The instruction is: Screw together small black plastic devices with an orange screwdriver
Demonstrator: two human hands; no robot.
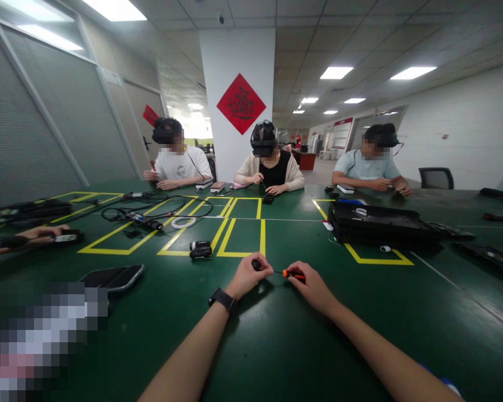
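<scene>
Just below centre, the right hand grips an orange-and-black screwdriver, shaft pointing left, and there's the left hand pinching a small dark piece near the tip! Green table below, yellow tape mid-frame; upper centre, a red diamond sign brightens a white pillar.

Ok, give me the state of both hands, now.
Left hand: closed on a small black object, too small to identify.
Right hand: closed on an orange-and-black screwdriver.
</scene>
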